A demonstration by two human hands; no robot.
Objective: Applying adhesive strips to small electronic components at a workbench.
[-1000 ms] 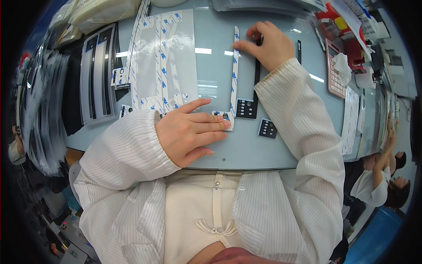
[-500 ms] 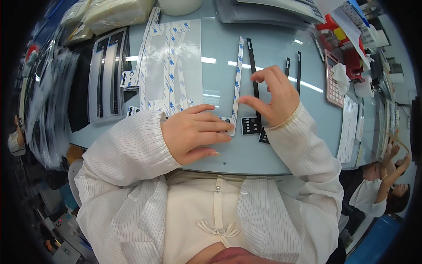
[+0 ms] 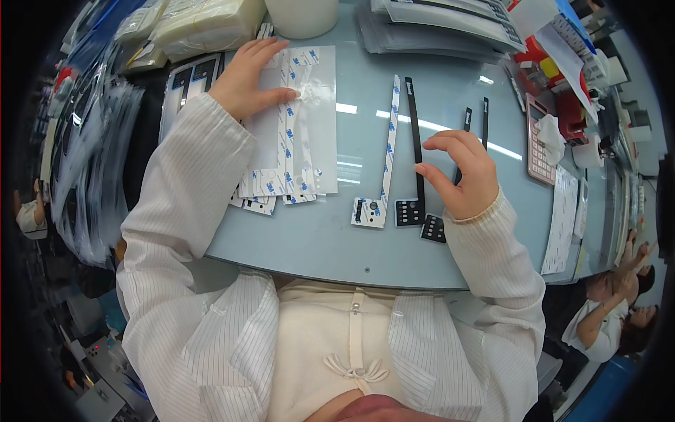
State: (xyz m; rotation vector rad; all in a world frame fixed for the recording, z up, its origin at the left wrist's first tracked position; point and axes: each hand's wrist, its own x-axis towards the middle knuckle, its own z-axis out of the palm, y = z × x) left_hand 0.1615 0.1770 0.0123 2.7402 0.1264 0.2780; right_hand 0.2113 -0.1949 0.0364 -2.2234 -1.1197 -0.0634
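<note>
My left hand (image 3: 247,83) is over the upper left of a transparent sheet (image 3: 325,126) bearing white strips (image 3: 287,141) with blue print. Its thumb points right and its fingers are apart; whether it touches the strips I cannot tell. My right hand (image 3: 464,172) hovers with thumb and forefinger apart, holding nothing, beside a long black L-shaped strip (image 3: 413,119) with a keypad-like foot. Left of that strip lies an L-shaped piece, white backing up (image 3: 391,141). Two more black strips, one of them a slim strip (image 3: 485,116), lie partly behind my right hand.
Transparent sleeves (image 3: 443,42) are stacked at the back, near a white round container (image 3: 302,15). Packed bags (image 3: 207,28) lie back left, with hanging plastic sleeves (image 3: 105,162) at far left. A pink calculator (image 3: 540,144) and tissue (image 3: 550,137) sit right. Another person (image 3: 605,316) is at far right.
My left hand has left the foot of the white-backed piece and moved up and left over the sheet of strips. My right hand has shifted slightly lower in view, still apart from the strip.
</note>
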